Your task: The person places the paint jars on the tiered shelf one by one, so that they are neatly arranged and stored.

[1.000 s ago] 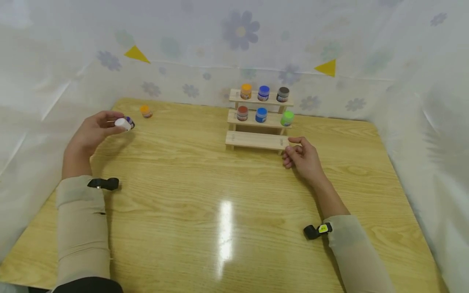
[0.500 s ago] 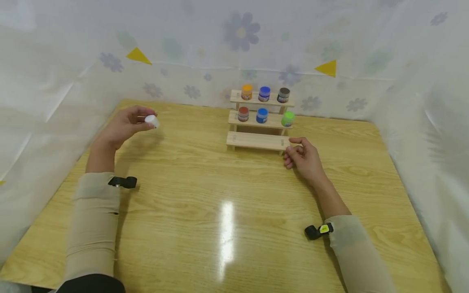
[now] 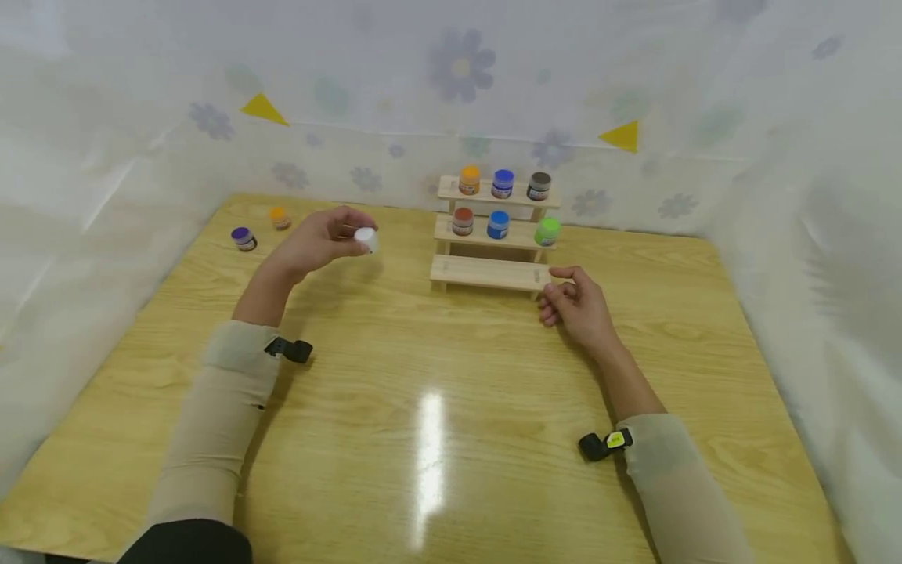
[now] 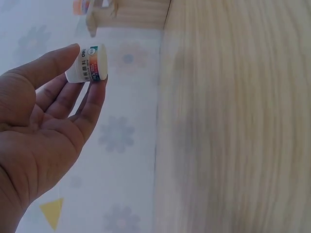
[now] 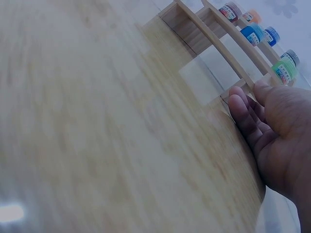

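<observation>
My left hand [image 3: 320, 241] pinches a small white paint jar [image 3: 365, 240] between thumb and fingers, held up above the table left of the rack. In the left wrist view the jar [image 4: 92, 63] lies tilted on its side, its printed label showing. At the lower right end of the three-step wooden rack [image 3: 489, 271], my right hand [image 3: 578, 307] grips the bottom shelf's end with thumb and index finger; the right wrist view shows the thumb [image 5: 261, 91] against that end. Orange, blue and black jars [image 3: 539, 186] stand on the top step; red, blue and green jars [image 3: 547, 231] stand on the middle one.
A purple-lidded jar [image 3: 243, 239] and an orange-lidded jar [image 3: 279, 218] stand on the table [image 3: 493, 407] at the back left, behind my left wrist. A white flowered sheet [image 3: 338, 78] rises along the back and sides.
My left hand has carried the white jar rightward toward the rack, away from the purple and orange jars, which show again. My right hand stays at the rack's end.
</observation>
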The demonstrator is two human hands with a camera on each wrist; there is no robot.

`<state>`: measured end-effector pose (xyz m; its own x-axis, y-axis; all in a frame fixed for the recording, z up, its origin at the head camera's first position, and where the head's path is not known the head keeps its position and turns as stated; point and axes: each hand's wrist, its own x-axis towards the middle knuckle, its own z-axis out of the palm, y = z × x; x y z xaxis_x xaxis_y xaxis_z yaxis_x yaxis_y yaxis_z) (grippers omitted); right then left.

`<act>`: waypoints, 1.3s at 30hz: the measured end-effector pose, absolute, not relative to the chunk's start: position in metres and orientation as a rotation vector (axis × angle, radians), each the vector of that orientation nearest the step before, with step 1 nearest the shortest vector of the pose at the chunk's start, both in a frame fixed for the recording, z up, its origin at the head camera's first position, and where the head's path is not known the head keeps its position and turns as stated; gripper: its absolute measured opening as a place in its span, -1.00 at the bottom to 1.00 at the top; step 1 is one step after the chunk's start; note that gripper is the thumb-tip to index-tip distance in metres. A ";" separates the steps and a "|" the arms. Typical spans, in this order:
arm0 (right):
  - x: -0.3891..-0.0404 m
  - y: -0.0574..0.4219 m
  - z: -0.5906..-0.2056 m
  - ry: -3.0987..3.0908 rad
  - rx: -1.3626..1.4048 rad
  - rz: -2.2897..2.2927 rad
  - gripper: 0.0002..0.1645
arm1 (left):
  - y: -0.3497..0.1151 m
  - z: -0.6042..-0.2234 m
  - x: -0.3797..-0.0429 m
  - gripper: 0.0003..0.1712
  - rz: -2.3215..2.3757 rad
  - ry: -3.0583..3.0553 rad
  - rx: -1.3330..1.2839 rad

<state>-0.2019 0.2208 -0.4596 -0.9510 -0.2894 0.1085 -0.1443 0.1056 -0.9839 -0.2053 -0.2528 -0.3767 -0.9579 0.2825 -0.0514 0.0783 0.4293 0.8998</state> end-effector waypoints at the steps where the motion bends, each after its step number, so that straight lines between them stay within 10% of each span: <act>1: -0.202 0.220 -0.460 2.257 -0.445 -1.973 -0.49 | -0.245 -0.378 -0.207 -0.56 1.537 2.483 0.342; 39: -0.199 0.216 -0.457 2.293 -0.454 -1.947 -0.50 | -0.112 -0.401 -0.214 -0.58 1.532 2.523 0.521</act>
<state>-0.1994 0.2155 -0.4571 -0.9507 -0.2877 0.1161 -0.1612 0.1382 -0.9772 -0.2137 -0.1121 -0.4010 -0.9295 0.3644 0.0559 0.2178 0.4203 0.8809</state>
